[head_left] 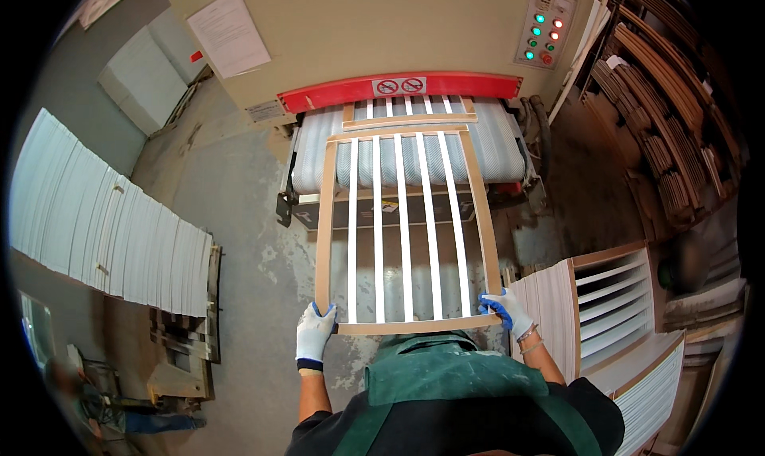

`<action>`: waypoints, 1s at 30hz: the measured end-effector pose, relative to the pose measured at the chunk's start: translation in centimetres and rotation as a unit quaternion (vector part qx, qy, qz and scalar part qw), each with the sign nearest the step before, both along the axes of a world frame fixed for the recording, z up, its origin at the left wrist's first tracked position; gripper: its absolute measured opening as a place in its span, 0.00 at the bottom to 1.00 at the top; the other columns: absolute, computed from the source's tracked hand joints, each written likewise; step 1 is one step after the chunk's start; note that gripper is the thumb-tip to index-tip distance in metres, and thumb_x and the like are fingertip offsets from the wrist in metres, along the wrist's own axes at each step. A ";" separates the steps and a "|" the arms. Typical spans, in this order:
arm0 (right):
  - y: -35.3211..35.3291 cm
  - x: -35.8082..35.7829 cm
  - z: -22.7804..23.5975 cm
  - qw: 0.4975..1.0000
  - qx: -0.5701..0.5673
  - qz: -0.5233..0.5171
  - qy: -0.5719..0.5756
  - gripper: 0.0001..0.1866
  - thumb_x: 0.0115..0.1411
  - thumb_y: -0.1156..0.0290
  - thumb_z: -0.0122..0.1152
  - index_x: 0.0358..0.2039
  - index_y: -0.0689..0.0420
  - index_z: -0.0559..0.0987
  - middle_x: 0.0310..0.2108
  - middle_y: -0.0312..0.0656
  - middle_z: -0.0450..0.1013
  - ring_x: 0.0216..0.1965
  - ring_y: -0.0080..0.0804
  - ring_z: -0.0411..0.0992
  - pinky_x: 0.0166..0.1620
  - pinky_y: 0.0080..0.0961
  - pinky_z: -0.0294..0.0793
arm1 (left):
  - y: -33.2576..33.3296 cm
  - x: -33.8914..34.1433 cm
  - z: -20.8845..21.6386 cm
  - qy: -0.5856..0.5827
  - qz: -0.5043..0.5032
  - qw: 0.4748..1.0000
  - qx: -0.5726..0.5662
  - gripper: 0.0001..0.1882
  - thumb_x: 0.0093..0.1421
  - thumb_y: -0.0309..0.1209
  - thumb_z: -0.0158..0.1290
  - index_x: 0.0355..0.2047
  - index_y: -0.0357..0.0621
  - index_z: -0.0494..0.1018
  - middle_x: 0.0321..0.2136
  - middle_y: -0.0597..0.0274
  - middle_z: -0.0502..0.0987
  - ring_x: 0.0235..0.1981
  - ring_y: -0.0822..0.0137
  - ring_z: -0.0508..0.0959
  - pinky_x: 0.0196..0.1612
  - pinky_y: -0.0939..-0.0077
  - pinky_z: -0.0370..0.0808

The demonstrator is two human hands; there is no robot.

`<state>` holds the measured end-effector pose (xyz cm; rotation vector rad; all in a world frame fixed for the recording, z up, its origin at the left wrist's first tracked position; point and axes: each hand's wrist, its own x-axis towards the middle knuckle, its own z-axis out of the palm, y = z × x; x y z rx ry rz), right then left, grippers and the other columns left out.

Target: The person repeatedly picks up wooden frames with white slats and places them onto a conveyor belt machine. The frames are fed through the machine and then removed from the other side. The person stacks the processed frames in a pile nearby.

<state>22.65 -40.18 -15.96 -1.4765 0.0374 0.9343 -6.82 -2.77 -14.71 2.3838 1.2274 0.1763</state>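
Far left of frame: stack of white panels (107, 217), edges fanned toward centre, wooden pallet (182, 376) below its right end. Bare concrete floor (251, 233) between that and centre.

Left hand (316, 331), lower centre-left: white glove with blue fingers, closed on the near left corner of the slatted frame (405, 229). That frame sits mid-picture: tan border, five white slats running lengthwise, near rail just ahead of the green apron (446, 370). Far end overlaps the conveyor belt (309, 155); can't tell if it's touching.

Second frame (410, 122), upper centre, lies on the belt just beyond the first, partly under the red bar (328, 97) of the beige machine (382, 30).

Right hand (510, 309), lower centre-right: same glove type, closed on the near right corner.

Control panel (545, 27), upper right of centre: green and red lamps lit. Lower right: stacked frames (550, 301) with white slats. Upper right: piles of brown boards (661, 90).
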 end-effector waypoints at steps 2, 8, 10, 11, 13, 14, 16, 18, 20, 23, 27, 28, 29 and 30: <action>0.7 0.7 0.5 1.000 0.020 0.000 0.002 0.09 0.58 0.68 0.69 0.32 0.61 0.82 0.26 0.37 0.78 0.25 0.26 0.76 0.31 0.22 0.75 | 1.2 -0.2 -1.2 0.003 -0.059 0.998 0.037 0.25 0.62 0.53 0.56 0.39 0.39 0.74 0.38 0.43 0.80 0.43 0.44 0.80 0.48 0.53 0.76; 1.4 3.0 0.6 1.000 0.028 -0.009 -0.008 0.09 0.59 0.69 0.68 0.35 0.62 0.83 0.27 0.37 0.78 0.27 0.26 0.77 0.32 0.21 0.75 | 2.9 1.2 -2.2 0.028 -0.095 0.993 0.062 0.23 0.65 0.50 0.53 0.45 0.41 0.74 0.37 0.45 0.79 0.42 0.46 0.81 0.47 0.55 0.78; 1.4 3.9 0.8 0.999 0.034 -0.030 -0.005 0.10 0.59 0.69 0.68 0.36 0.62 0.83 0.27 0.37 0.78 0.28 0.26 0.77 0.33 0.22 0.76 | 3.3 2.9 -1.3 0.076 -0.149 0.981 0.094 0.22 0.67 0.49 0.53 0.46 0.44 0.74 0.38 0.45 0.78 0.41 0.47 0.81 0.44 0.55 0.79; 1.4 4.3 0.9 0.999 0.036 -0.040 -0.004 0.10 0.59 0.69 0.68 0.36 0.62 0.83 0.27 0.37 0.78 0.28 0.26 0.77 0.34 0.22 0.77 | 3.4 3.6 -0.8 0.099 -0.176 0.973 0.111 0.21 0.67 0.49 0.52 0.47 0.45 0.74 0.38 0.46 0.78 0.41 0.48 0.81 0.43 0.55 0.80; 1.5 4.7 1.1 0.997 0.044 -0.056 0.003 0.11 0.60 0.69 0.67 0.39 0.63 0.83 0.29 0.38 0.78 0.31 0.28 0.78 0.36 0.23 0.79 | 4.1 4.2 -0.9 0.114 -0.202 0.963 0.140 0.19 0.68 0.48 0.52 0.48 0.47 0.74 0.38 0.46 0.77 0.40 0.48 0.81 0.40 0.55 0.80; 1.5 4.8 1.2 0.996 0.059 -0.065 0.003 0.11 0.60 0.69 0.67 0.40 0.63 0.82 0.30 0.38 0.79 0.32 0.29 0.79 0.37 0.23 0.79 | 4.4 4.5 -0.9 0.121 -0.216 0.957 0.155 0.19 0.68 0.48 0.51 0.48 0.48 0.74 0.38 0.46 0.77 0.40 0.48 0.81 0.39 0.55 0.81; 0.7 4.9 0.4 0.990 0.100 -0.094 0.019 0.14 0.63 0.67 0.66 0.46 0.62 0.80 0.36 0.41 0.79 0.36 0.34 0.81 0.39 0.28 0.82 | 4.3 5.3 -0.4 0.090 -0.197 0.969 0.122 0.18 0.68 0.48 0.51 0.48 0.50 0.74 0.38 0.46 0.77 0.39 0.47 0.81 0.39 0.55 0.80; 0.2 4.7 -0.3 0.978 0.132 -0.143 0.071 0.17 0.65 0.62 0.64 0.48 0.59 0.79 0.39 0.42 0.79 0.39 0.36 0.81 0.40 0.31 0.83 | 4.6 5.9 -0.7 0.069 -0.174 0.978 0.093 0.16 0.68 0.47 0.51 0.48 0.52 0.74 0.38 0.46 0.76 0.39 0.47 0.81 0.39 0.55 0.80; -0.3 4.5 -0.9 0.975 0.135 -0.161 0.074 0.21 0.68 0.54 0.60 0.53 0.55 0.77 0.43 0.44 0.78 0.38 0.38 0.81 0.41 0.36 0.84 | 5.9 6.0 -1.9 0.059 -0.145 0.985 0.068 0.14 0.68 0.45 0.51 0.48 0.55 0.74 0.38 0.47 0.76 0.39 0.46 0.81 0.39 0.54 0.80; -4.0 3.7 -3.9 0.961 0.155 -0.193 0.127 0.21 0.68 0.52 0.59 0.52 0.54 0.76 0.42 0.46 0.78 0.36 0.38 0.80 0.37 0.36 0.84 | 6.3 7.9 -0.4 0.116 -0.265 0.946 0.147 0.13 0.69 0.45 0.51 0.48 0.56 0.74 0.39 0.46 0.75 0.40 0.45 0.80 0.41 0.54 0.79; -7.8 1.6 -4.3 0.962 0.073 -0.229 0.126 0.20 0.68 0.51 0.60 0.48 0.52 0.75 0.38 0.46 0.77 0.32 0.37 0.79 0.34 0.33 0.82 | 6.9 9.6 1.8 0.115 -0.238 0.959 0.104 0.16 0.69 0.48 0.50 0.48 0.54 0.73 0.40 0.45 0.76 0.41 0.44 0.80 0.45 0.53 0.78; -8.9 1.2 -4.0 0.964 0.052 -0.230 0.126 0.18 0.68 0.52 0.60 0.47 0.52 0.75 0.37 0.45 0.77 0.32 0.36 0.79 0.34 0.32 0.82 | 7.0 10.3 2.5 0.113 -0.226 0.964 0.077 0.20 0.68 0.50 0.50 0.47 0.49 0.75 0.42 0.41 0.77 0.43 0.43 0.80 0.47 0.54 0.77; -9.9 0.8 -3.7 0.964 0.032 -0.233 0.127 0.17 0.68 0.52 0.60 0.46 0.52 0.75 0.36 0.44 0.77 0.31 0.35 0.79 0.33 0.31 0.82 | 7.0 10.6 3.2 0.098 -0.155 0.983 0.020 0.22 0.68 0.51 0.51 0.46 0.45 0.75 0.43 0.40 0.77 0.44 0.43 0.79 0.48 0.54 0.77; -11.5 0.1 -3.5 0.960 0.011 -0.248 0.126 0.16 0.68 0.53 0.60 0.46 0.52 0.75 0.35 0.43 0.77 0.31 0.34 0.79 0.33 0.30 0.82 | 6.3 12.0 4.9 0.084 -0.094 0.991 -0.039 0.24 0.67 0.52 0.51 0.45 0.42 0.75 0.44 0.39 0.78 0.44 0.43 0.79 0.48 0.54 0.76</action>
